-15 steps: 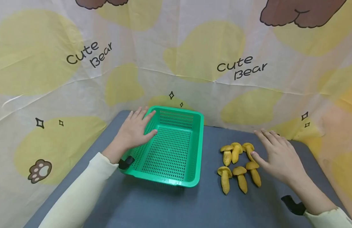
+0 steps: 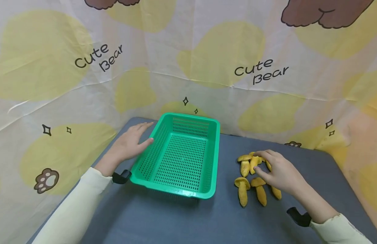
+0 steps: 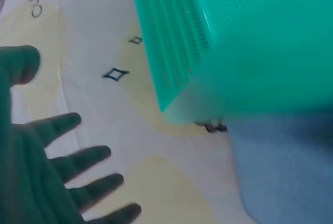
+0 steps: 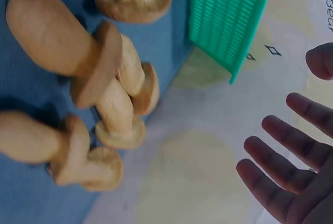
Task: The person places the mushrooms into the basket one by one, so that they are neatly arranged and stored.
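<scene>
Mushrooms [image 2: 242, 193]: six yellow ones in two rough rows on the grey table [image 2: 164, 223], right of the basket.
Right hand [image 2: 281, 171]: above the mushrooms, fingers spread, holding nothing; it partly hides the right-hand ones.
Left hand [image 2: 125, 144]: fingers apart, holding nothing, just beside the basket's left rim.
Green basket [image 2: 182, 159]: perforated, between left hand and mushrooms.
Patterned cloth [image 2: 206, 51]: hangs behind the table, printed "Cute Bear".
Black wrist pieces [image 2: 299, 217]: one at each wrist.
</scene>
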`<state>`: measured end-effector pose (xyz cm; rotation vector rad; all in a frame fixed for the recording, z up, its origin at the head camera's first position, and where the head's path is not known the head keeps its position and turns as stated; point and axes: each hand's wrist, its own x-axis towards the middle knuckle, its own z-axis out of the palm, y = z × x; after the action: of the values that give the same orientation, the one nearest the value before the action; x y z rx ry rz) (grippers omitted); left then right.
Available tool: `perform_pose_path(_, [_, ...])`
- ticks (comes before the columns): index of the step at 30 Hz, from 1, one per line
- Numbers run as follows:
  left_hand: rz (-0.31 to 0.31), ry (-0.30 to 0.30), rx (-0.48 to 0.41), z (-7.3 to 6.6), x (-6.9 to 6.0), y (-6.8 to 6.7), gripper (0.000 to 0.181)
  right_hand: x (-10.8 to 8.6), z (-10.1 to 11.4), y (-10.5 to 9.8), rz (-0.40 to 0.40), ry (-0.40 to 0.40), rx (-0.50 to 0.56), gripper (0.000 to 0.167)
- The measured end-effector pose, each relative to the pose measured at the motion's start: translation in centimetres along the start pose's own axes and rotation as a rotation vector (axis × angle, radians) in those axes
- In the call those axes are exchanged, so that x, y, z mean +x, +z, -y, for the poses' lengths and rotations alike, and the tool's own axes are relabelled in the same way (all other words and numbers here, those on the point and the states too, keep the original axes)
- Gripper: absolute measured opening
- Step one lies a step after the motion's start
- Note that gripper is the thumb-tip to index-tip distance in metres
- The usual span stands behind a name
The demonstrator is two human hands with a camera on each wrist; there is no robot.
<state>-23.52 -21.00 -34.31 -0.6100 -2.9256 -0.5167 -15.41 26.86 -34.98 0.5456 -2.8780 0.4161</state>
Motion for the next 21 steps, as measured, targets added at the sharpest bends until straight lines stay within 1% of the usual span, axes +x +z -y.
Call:
perform_pose_path(5, [-0.006,-0.01,-0.048,1.3,-0.4,0.0,0.065,0.4,0.0,1.6,0.036,-0.019,0.031,0.041])
perform_pose_path(9, [0.024,-0.024,-0.092,2.2,-0.7,0.5,0.065,0.5,0.1,2.8,0.059,-0.027,0.081,0.034])
perform_pose_path(12, [0.046,-0.031,-0.148,2.9,-0.9,1.0,0.064,0.6,0.0,3.9,0.074,-0.032,0.112,0.03])
perform_pose_path(14, [0.05,-0.036,-0.187,3.2,-1.0,1.4,0.063,0.7,-0.1,4.6,0.08,-0.036,0.122,0.028])
perform_pose_path(16, [0.046,-0.044,-0.218,3.5,-1.0,1.9,0.06,0.7,-0.3,5.3,0.084,-0.047,0.126,0.026])
perform_pose_path(21, [0.017,-0.077,-0.259,4.1,-0.7,3.2,0.055,0.5,-0.7,6.6,0.101,-0.08,0.14,0.023])
